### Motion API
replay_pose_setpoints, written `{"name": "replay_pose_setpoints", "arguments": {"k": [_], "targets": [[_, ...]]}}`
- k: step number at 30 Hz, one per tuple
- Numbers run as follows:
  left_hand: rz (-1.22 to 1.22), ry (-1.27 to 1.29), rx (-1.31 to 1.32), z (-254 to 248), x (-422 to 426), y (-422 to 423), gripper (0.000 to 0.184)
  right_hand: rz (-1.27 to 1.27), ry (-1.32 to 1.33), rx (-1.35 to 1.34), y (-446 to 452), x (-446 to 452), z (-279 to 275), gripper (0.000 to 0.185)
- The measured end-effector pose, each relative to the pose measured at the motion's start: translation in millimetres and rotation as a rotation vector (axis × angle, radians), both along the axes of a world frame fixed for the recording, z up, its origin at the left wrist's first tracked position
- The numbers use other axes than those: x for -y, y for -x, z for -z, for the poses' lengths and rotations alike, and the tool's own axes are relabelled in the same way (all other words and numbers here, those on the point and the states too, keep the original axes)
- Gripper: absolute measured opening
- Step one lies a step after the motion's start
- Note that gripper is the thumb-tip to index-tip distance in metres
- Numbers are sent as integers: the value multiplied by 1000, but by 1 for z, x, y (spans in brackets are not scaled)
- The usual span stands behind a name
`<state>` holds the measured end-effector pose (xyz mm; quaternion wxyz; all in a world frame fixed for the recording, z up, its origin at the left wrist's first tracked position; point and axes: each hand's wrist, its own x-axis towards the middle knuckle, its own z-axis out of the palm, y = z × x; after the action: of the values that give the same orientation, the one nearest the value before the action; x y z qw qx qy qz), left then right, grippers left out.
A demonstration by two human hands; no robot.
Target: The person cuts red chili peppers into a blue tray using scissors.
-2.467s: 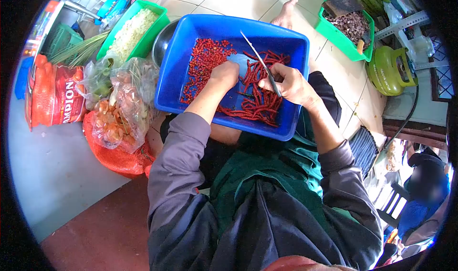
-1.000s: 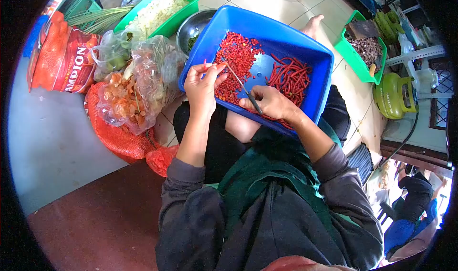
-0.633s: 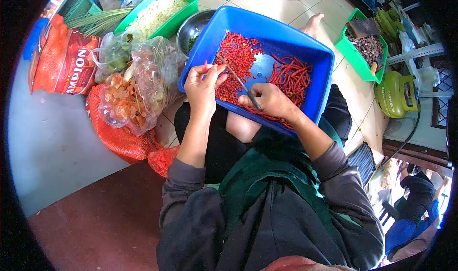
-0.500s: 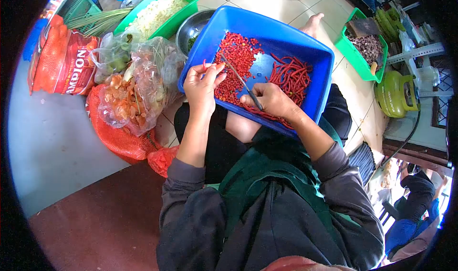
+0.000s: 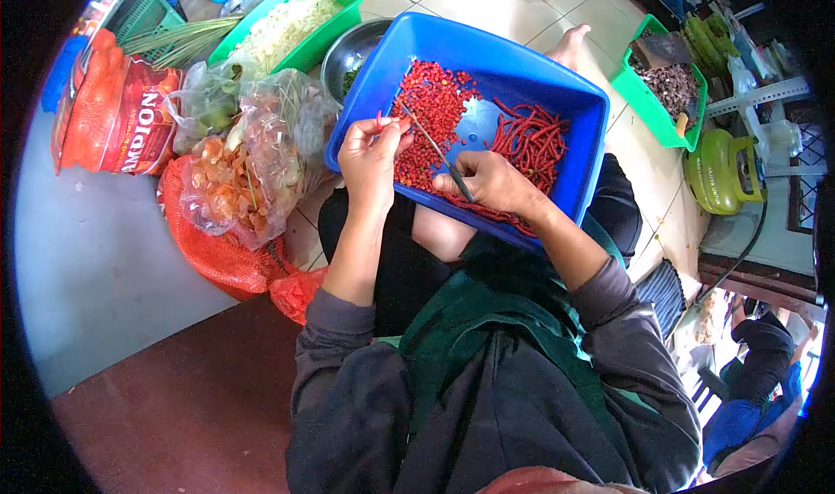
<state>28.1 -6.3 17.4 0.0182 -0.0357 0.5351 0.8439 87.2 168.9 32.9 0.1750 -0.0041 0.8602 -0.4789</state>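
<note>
My left hand [image 5: 372, 159] is closed around a red chili [image 5: 379, 120], with a short piece showing at the fingertips, over the left side of a blue basin [image 5: 539, 70]. In my right hand [image 5: 494, 183] is a knife [image 5: 433, 142], its dark handle in the fist and its thin blade pointing up and left, the tip near my left fingers. Below the blade lies a heap of chopped red chilies [image 5: 437, 94]. Whole red chilies [image 5: 532, 146] are piled in the basin's right part, and more lie along its near wall, partly behind my right hand.
Left of the basin are a plastic bag of peelings [image 5: 228, 185], a red net sack [image 5: 213, 255] and a steel bowl [image 5: 352, 46]. Green trays [image 5: 350, 14] stand behind and to the right. A green gas cylinder [image 5: 715, 172] stands at right; another person [image 5: 752, 381] is at lower right.
My left hand has shifted slightly, and less of the chili sticks up from its fingers. The knife has stayed nearly in place, moving slightly left.
</note>
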Motion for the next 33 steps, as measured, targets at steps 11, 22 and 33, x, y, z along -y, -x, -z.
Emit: {"name": "replay_pose_setpoints", "arguments": {"k": [11,22,33], "targets": [[3,-35,38,-3,2,3,8,26,-15,11,-4,-5,-3,52],[13,-19,30,-1,2,2,9,16,-10,15,3,1,-3,52],[19,-23,25,-2,1,2,7,-11,-3,62,2,0,-2,52]]}}
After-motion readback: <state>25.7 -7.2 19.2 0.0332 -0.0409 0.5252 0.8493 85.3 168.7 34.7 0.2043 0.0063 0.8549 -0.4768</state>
